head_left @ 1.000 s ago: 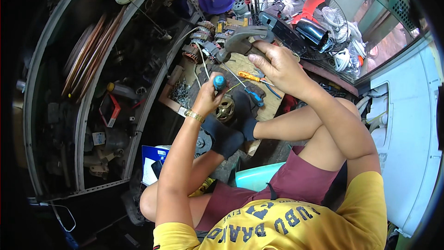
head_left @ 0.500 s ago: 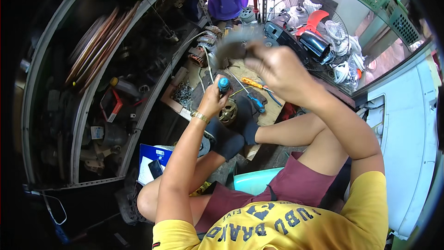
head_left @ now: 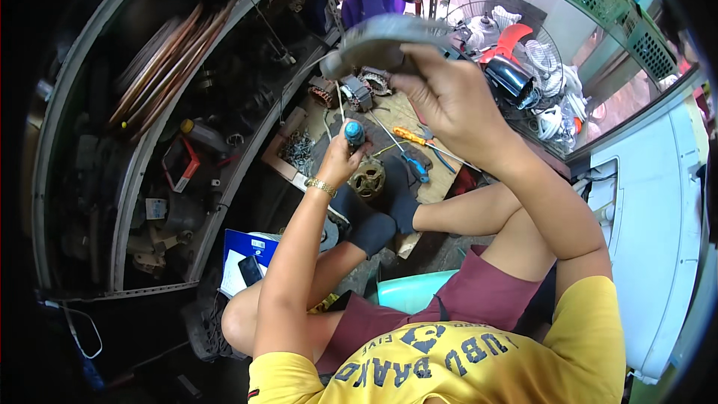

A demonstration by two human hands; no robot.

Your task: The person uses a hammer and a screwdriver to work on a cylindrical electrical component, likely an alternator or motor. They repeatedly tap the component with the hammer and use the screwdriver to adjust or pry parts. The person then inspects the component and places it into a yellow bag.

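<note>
The right hand (head_left: 460,97) grasps a hammer (head_left: 378,46), its head raised to the left of the fingers; the head is blurred and the handle is concealed by the hand. The left hand (head_left: 339,163) is clenched round a blue-handled tool (head_left: 354,131), whose shaft and tip are hidden, so its kind cannot be confirmed. A brass-coloured metal cover (head_left: 367,179) lies just below and right of the left hand, partly obscured. Left of that hand, a wooden tray (head_left: 282,168) contains small loose screws (head_left: 299,150). A purple basin (head_left: 365,6), beyond the hammer, is partly masked; its contents cannot be determined. The hammer head's long axis runs left to right, slightly higher at right; the blue-handled tool's butt faces up toward the camera.
</note>
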